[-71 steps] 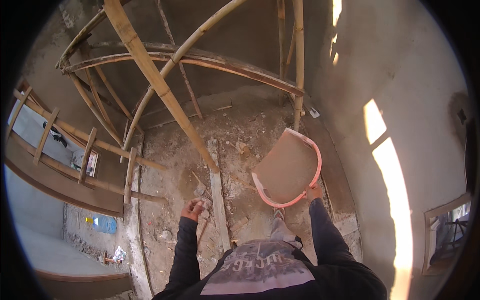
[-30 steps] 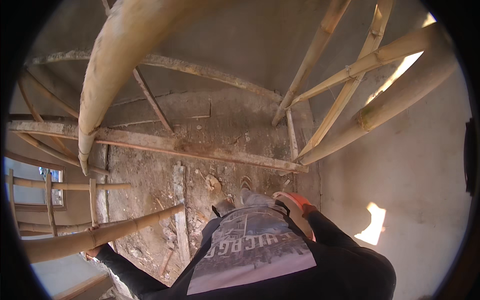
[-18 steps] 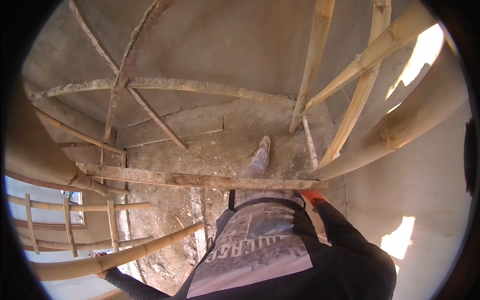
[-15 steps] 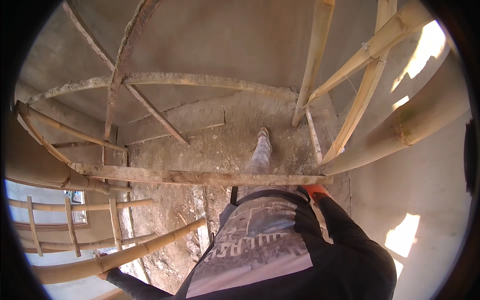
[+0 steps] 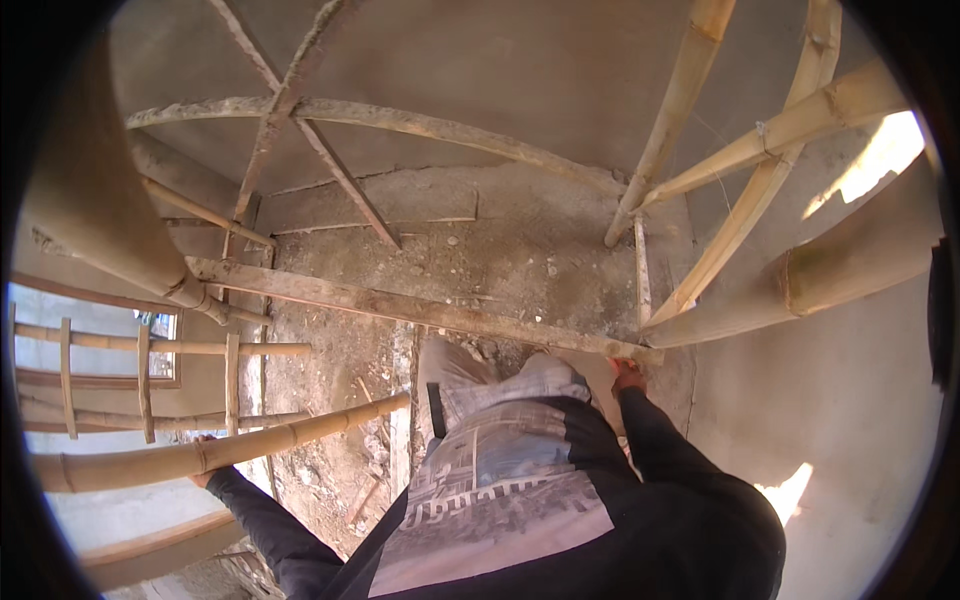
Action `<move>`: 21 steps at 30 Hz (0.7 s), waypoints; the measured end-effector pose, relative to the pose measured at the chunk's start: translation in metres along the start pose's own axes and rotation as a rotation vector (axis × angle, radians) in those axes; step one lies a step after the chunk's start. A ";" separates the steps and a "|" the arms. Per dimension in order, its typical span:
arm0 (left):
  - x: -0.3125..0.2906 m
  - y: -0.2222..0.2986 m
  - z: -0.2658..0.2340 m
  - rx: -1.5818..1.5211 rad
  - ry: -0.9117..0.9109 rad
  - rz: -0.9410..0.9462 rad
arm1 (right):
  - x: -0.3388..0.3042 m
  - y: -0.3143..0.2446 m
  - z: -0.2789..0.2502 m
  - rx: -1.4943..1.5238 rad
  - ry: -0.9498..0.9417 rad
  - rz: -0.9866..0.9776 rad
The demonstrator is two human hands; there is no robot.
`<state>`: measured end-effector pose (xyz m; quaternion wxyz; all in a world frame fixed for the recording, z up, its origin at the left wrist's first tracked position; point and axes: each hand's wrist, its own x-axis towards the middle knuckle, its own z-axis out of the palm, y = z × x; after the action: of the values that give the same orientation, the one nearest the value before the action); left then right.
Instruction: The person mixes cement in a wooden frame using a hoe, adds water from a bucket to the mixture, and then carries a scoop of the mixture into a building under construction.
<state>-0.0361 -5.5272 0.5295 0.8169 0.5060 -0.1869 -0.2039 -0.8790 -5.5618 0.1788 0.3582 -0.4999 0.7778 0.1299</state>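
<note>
My left hand is wrapped round a thick bamboo pole at the lower left, fingertips showing over its upper side. At the right end of a rough wooden plank, my right hand is closed on an orange-red thing. Most of that thing is hidden by the hand, so its kind does not show. The plank runs crosswise in front of my body, above my bent legs. Whether my right hand also touches the plank, I cannot tell.
Bamboo poles and a thick bamboo post stand at the right. Crossed wooden strips are at the upper left. A bamboo lattice is before a window at the left. Rubble lies on the dirty floor below.
My outstretched leg has come back from beyond the plank, and the knees now show bent. Less of the orange-red thing is visible. The view has shifted, so the plank appears slanted.
</note>
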 end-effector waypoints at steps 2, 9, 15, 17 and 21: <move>0.002 -0.024 0.002 -0.036 -0.057 -0.034 | 0.033 0.009 0.025 -0.055 0.042 0.145; 0.022 -0.008 -0.044 1.004 0.130 0.564 | 0.097 -0.070 0.092 0.286 0.110 0.283; 0.020 -0.055 -0.038 0.458 0.023 0.358 | 0.112 -0.048 0.086 0.374 0.277 0.114; 0.051 -0.025 -0.026 0.332 -0.016 0.432 | 0.069 -0.083 0.085 0.774 0.224 0.186; 0.022 -0.029 -0.022 0.191 0.027 0.198 | -0.066 -0.062 0.125 0.331 0.145 -0.098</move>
<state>-0.0103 -5.5339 0.4959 0.7837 0.5631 -0.2437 -0.0966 -0.7555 -5.4754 0.1451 0.3846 -0.4794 0.7870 -0.0538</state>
